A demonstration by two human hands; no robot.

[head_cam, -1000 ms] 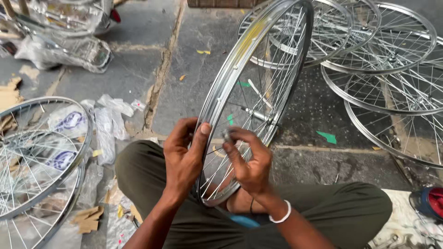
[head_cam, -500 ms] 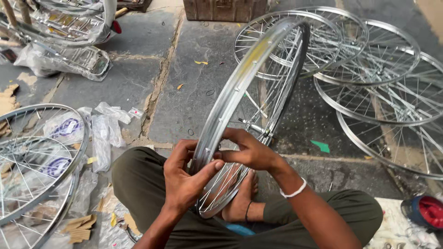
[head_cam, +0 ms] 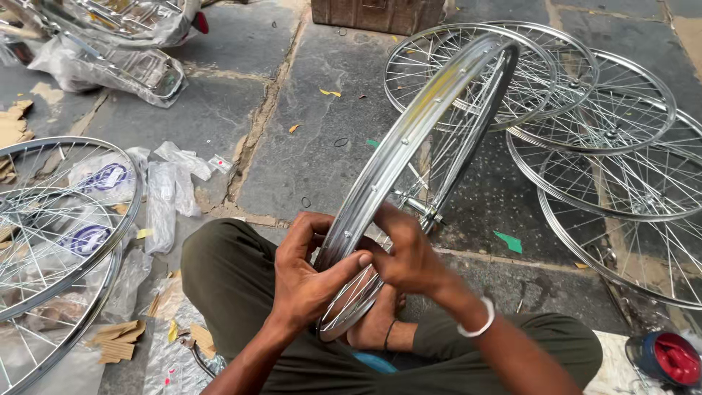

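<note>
Sat cross-legged in olive-green trousers [head_cam: 241, 285] on a floor of grey stone slabs [head_cam: 314, 132], outdoors or in an open workshop. Littered with scraps of brown cardboard [head_cam: 117, 340] and clear plastic wrappers [head_cam: 164, 197]. Flat on the slabs at the right, a pile of finished silver spoked wheels [head_cam: 607, 146]; at the left, more spoked wheels [head_cam: 58, 219] lying over printed bags. At the top left, a wire rack wrapped in plastic [head_cam: 124, 66]; at the top edge, a brown wooden box [head_cam: 376, 13], contents not visible. At the lower right corner, a round blue tub with a red inside [head_cam: 669, 358], contents too blurred to tell.

Held upright on edge over the lap, tilted away toward the slabs: a shiny silver bicycle wheel rim with thin spokes [head_cam: 417, 124]. Left hand [head_cam: 307, 281] wrapped round the near lower arc of the rim, fingers [head_cam: 344, 267] clamped on the metal. Right hand [head_cam: 409, 256], white bangle at the wrist, pressed on the same arc from the other side, fingers closed against it.

Compared with half a second before: both hands lower and closer together on the rim, the camera view shifted slightly nearer.
</note>
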